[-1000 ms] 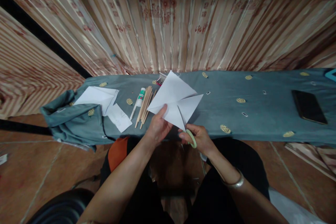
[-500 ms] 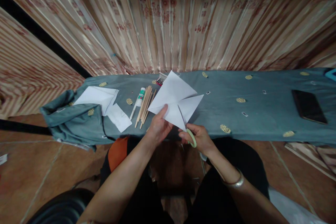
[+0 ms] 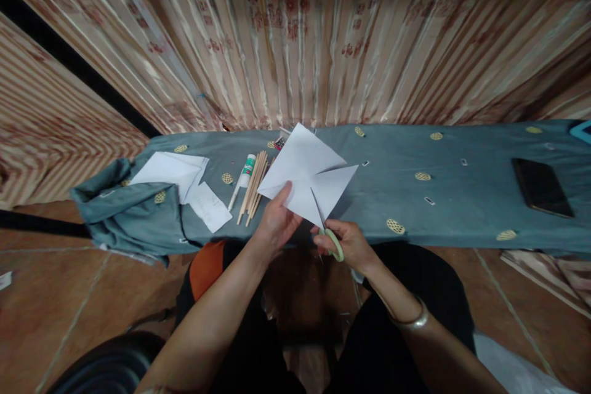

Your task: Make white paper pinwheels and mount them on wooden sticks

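White sheet (image 3: 302, 159): held over tablecloth (image 3: 462, 200), near side; rough diamond w/ 1 slit in from R edge, 1 from near corner, both running twd ctr.
Near slit: long axis runs fwd and slightly L, away from R hand (image 3: 349, 244); R hand nearer its mouth than L hand (image 3: 278, 221).
Scissors (image 3: 339, 250): green loop just off near corner, approx. in line w/ slit; blade spread can't be told.
R fingers: curled round scissors loop.
L fingers: closed on sheet's near-L edge, thumb on top.
Small box (image 3: 279, 143): partly hidden behind sheet; metallic-looking bits inside, ID unclear.
L of sheet: wooden sticks (image 3: 254, 189), glue stick (image 3: 248, 167), white pen (image 3: 234, 198), adj.; then paper slip (image 3: 210, 207), paper stack (image 3: 168, 168).
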Demonstrator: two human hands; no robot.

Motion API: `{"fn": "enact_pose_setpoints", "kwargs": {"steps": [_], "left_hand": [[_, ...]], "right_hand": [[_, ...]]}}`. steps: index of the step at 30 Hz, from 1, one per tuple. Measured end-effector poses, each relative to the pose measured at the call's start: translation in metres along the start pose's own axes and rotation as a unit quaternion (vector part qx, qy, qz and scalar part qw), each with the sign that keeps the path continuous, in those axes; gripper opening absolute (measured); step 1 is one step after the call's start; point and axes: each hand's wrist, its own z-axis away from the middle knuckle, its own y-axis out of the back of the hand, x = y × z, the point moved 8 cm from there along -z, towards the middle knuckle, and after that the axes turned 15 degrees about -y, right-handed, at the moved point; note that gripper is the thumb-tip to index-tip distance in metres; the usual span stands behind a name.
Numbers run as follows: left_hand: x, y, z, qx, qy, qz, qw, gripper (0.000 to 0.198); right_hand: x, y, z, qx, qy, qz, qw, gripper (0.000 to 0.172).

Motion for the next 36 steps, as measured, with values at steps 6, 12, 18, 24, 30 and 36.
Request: {"fn": "enact_pose_setpoints", "kwargs": {"steps": [6,12,18,24,30,36], "left_hand": [[0.018,0.006,-0.012,0.025,-0.044,0.039,0.998,0.036],[0.034,0.018,-0.023,0.059,-0.085,0.059,0.993,0.033],[0.006,0.014,-0.022,0.05,-0.022,0.022,0.998,0.024],[-0.038,0.001,-0.024,0.01,0.042,-0.003,0.999,0.016],[-0.075,-0.006,-0.032,-0.008,0.09,-0.022,0.996,0.013],[-0.093,-0.016,-0.031,-0.048,0.127,-0.017,0.991,0.017]], "right_hand": [[0.011,0.009,0.006,-0.02,-0.007,0.067,0.998,0.044],[0.014,0.06,0.016,0.129,0.037,0.241,0.961,0.04],[-0.005,0.125,0.036,0.298,0.021,0.384,0.874,0.046],[-0.05,0.193,0.033,0.432,-0.122,0.577,0.682,0.045],[-0.068,0.237,0.015,0.45,-0.161,0.581,0.658,0.039],[-0.071,0.212,0.013,0.44,-0.102,0.586,0.673,0.034]]}}
